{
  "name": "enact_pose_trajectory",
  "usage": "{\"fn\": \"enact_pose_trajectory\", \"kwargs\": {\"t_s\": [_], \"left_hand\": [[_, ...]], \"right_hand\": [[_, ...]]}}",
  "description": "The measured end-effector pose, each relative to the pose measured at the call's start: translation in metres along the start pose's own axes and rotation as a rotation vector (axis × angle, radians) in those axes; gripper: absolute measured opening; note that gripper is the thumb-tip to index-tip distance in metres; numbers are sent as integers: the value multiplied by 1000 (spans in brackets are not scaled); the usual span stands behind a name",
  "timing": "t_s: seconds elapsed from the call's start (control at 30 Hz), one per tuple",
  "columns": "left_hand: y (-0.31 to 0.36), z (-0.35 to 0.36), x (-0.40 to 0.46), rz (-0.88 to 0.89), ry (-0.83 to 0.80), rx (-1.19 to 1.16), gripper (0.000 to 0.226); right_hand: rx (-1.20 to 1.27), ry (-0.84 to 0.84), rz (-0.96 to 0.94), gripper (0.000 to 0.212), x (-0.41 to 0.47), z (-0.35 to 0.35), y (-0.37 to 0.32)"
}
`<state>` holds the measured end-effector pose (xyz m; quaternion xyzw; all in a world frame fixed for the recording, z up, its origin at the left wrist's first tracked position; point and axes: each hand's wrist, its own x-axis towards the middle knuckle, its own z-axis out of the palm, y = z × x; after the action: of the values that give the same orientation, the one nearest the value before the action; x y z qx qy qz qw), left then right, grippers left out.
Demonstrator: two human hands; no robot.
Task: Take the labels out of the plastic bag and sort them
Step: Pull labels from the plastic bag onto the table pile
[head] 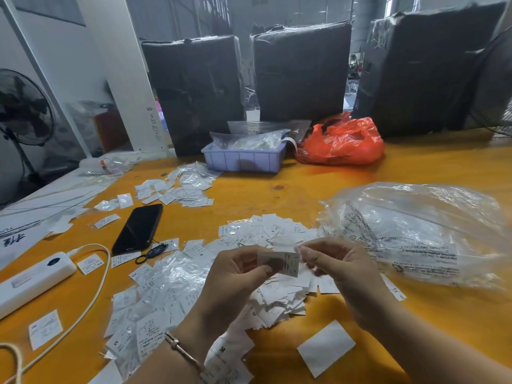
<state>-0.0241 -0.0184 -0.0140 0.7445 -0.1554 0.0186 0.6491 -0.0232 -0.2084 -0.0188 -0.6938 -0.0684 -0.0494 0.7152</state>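
Both forearms reach in from the near edge, hands raised above the table (360, 178). The left hand (235, 275) curls palm-up, thumb and fingers pinching a label (279, 263) at its left end. The right hand (335, 268) pinches the label's right end. The label lies between the fingertips, long axis left to right, above the pile (277, 295). The bag (421, 231) sits just right of the right fingers.

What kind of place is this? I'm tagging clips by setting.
Probably a warehouse or garment packing workshop: black wrapped bales behind the table, loose size labels, a purple bin of bagged stock.
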Motion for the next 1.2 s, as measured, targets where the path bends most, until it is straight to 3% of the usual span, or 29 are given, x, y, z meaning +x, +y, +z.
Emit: {"fn": "enact_pose_trajectory", "kwargs": {"t_s": [0.1, 0.23, 0.33, 0.43, 0.57, 0.67, 0.77, 0.9, 1.13, 1.2], "left_hand": [[-1, -2, 0, 10, 40, 36, 15], [-1, -1, -1, 19, 12, 81, 10], [0, 0, -2, 68, -50, 116, 21], [1, 0, -4, 96, -82, 118, 18], [2, -3, -4, 61, -29, 41, 28], [0, -5, -1, 42, 27, 57, 21], [-3, -4, 0, 4, 60, 18, 26], [-1, -6, 1, -22, 66, -101, 52], [0, -8, 0, -43, 0, -116, 55], [1, -7, -1, -28, -16, -103, 55]], "right_hand": [[-134, 98, -198, 8, -2, -5, -4], [-295, -43, -449, 14, -7, -7, -16], [-376, -169, -320, 26, -3, -7, -17], [-329, -259, -226, 5, -2, -7, -13], [-97, -173, -142, 8, 1, -13, -13], [15, -128, -87, 7, 5, -18, -17], [33, -81, -62, 16, 5, -18, -18], [58, -21, -23, 37, 5, -20, -20], [38, 53, -12, 9, 6, -19, -19], [-36, 64, -51, 26, 6, -20, -17]]}}
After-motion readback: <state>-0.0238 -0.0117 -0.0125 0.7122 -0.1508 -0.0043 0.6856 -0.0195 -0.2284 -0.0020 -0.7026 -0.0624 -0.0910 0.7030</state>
